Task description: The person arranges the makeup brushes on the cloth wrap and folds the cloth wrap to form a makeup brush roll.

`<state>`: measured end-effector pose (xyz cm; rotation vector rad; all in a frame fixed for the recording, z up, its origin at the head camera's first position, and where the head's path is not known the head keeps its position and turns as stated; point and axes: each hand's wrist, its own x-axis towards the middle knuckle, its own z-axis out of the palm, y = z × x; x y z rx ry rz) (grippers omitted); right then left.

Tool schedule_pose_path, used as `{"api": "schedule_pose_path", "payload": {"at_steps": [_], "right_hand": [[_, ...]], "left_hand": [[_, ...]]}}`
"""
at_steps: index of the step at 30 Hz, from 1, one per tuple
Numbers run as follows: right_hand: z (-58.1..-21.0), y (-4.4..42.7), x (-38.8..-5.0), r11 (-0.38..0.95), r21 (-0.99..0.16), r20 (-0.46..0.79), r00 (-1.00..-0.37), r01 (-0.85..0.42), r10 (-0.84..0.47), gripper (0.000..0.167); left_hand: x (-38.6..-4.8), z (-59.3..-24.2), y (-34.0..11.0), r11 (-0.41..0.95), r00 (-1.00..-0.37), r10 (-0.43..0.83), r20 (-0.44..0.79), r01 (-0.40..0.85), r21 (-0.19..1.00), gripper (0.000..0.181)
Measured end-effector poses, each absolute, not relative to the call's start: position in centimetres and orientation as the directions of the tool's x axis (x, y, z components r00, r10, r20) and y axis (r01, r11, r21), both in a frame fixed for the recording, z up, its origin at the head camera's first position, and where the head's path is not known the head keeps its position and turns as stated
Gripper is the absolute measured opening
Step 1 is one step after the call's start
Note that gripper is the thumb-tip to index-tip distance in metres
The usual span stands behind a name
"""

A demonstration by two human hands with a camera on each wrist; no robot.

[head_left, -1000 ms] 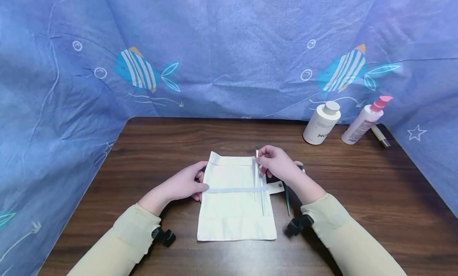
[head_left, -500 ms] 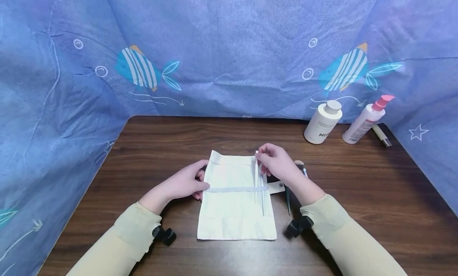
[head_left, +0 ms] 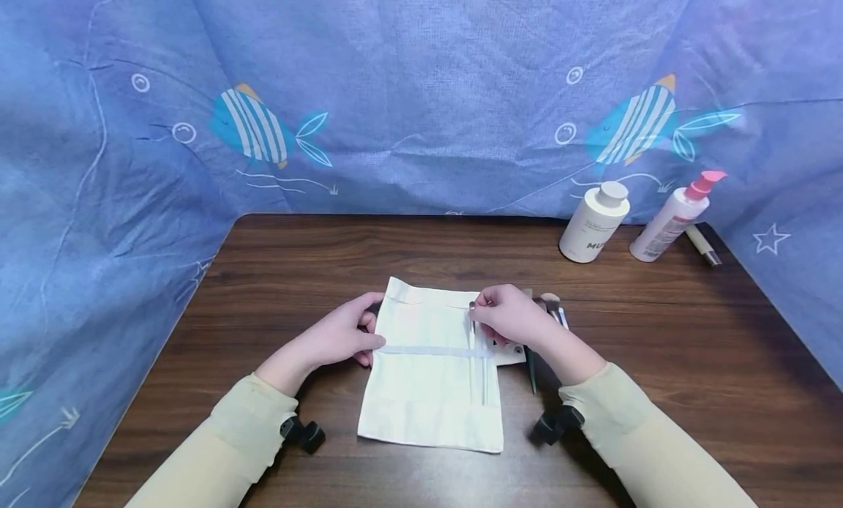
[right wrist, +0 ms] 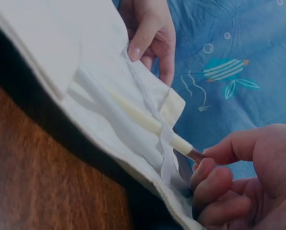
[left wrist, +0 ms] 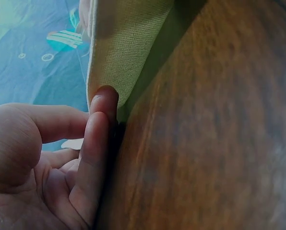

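A white cloth brush roll lies unfolded on the table, with an elastic band across its middle. My left hand pinches its left edge, thumb on top and fingers beneath the cloth. At the right side, my right hand pinches a thin makeup brush near its metal ferrule. In the right wrist view, the brush's pale handle runs under the elastic. Beside it a second white-handled brush also passes under the band, its upper end hidden by my right hand.
Several makeup brushes lie right of the roll, partly covered by my right hand and wrist; one has a dark green handle. At the back right stand a white bottle, a pink-topped pump bottle and a small tube.
My right hand has moved toward the near side, sliding the pinched brush further down through the elastic. The roll's near edge has swung slightly left. My left hand has stayed in place.
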<state>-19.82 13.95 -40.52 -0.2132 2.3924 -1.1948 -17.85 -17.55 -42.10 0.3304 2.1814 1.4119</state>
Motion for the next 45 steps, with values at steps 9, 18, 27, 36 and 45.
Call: {"api": "schedule_pose_path", "payload": {"at_steps": [9, 18, 27, 36, 45], "right_hand": [[-41.1, 14.2, -19.9, 0.516, -0.850, -0.330, -0.871, 0.106, -0.365, 0.024], [-40.8, 14.1, -20.4, 0.509, -0.858, -0.287, -0.884, 0.067, -0.369, 0.021], [-39.9, 14.0, -19.2, 0.621, -0.784, -0.331, -0.840, -0.010, -0.431, 0.025], [-40.1, 13.9, -18.7, 0.688, -0.723, -0.321, -0.855, -0.056, -0.408, 0.019], [-38.0, 16.3, -19.0, 0.694, -0.711, -0.185, -0.924, -0.109, -0.335, 0.015]], "left_hand": [[-17.9, -42.1, -17.5, 0.414, -0.846, 0.437, -0.307, -0.114, 0.903, 0.079], [-16.4, -42.2, -18.0, 0.397, -0.818, 0.479, -0.318, -0.121, 0.910, 0.065], [-16.3, -42.2, -17.9, 0.400, -0.823, 0.452, -0.344, -0.158, 0.903, 0.077], [-16.3, -42.2, -17.9, 0.380, -0.830, 0.438, -0.344, -0.176, 0.908, 0.078], [-16.4, -42.5, -17.8, 0.372, -0.837, 0.424, -0.347, -0.189, 0.909, 0.080]]}}
